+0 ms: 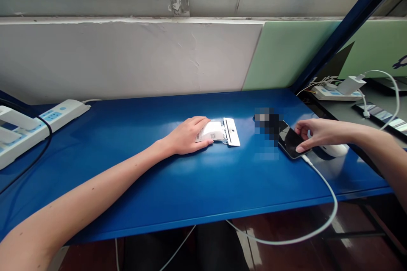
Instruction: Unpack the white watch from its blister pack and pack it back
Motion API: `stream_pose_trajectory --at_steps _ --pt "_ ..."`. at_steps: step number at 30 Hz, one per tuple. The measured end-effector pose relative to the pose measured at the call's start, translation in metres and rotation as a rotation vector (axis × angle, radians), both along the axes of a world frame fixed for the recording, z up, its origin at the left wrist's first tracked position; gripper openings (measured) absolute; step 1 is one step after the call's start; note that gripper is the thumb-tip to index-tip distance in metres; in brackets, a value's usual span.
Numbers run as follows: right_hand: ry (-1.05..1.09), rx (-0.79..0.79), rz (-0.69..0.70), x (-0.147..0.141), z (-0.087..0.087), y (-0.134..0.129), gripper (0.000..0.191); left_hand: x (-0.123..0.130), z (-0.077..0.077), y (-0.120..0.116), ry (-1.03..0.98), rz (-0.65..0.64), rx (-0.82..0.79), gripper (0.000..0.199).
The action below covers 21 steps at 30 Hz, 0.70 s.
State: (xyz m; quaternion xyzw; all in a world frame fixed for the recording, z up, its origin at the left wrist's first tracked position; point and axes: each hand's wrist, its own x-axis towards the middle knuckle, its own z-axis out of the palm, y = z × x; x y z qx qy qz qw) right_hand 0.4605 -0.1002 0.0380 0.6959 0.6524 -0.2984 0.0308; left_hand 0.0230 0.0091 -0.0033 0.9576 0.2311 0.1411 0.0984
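My left hand [190, 136] lies on the blue table with its thumb and fingers round the sides of a small clear-wrapped package [216, 130]. White contents and a printed label show through its wrap, and a white hang card with a hole sticks out to the right. Farther right, my right hand [310, 133] grips the near right end of a black smartphone [290, 139], the thumb on its dark screen. A white charging cable [330, 194] runs from the phone's near end and loops below the table edge. Part of the phone's far end is blurred out.
A white power strip [68, 112] with plugs and a black cord lies at the left. Behind my right hand sits a white rounded object [337, 149], partly hidden. Another power strip [337, 92] and a second phone [386, 118] are on the neighbouring desk. A wall borders the back.
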Motion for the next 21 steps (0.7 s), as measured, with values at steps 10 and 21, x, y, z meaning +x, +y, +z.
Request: stream_pose_trajectory --at_steps 10,21 --pt "-0.07 -0.186 -0.015 -0.004 -0.0005 0.0037 0.048 -0.0003 -0.0003 -0.0013 0.0 -0.002 0.008 0.062" --pt "-0.051 -0.136 -0.018 -0.0098 0.0071 0.0088 0.039 -0.0006 -0.0011 -0.0013 0.001 0.0 0.007 0.063"
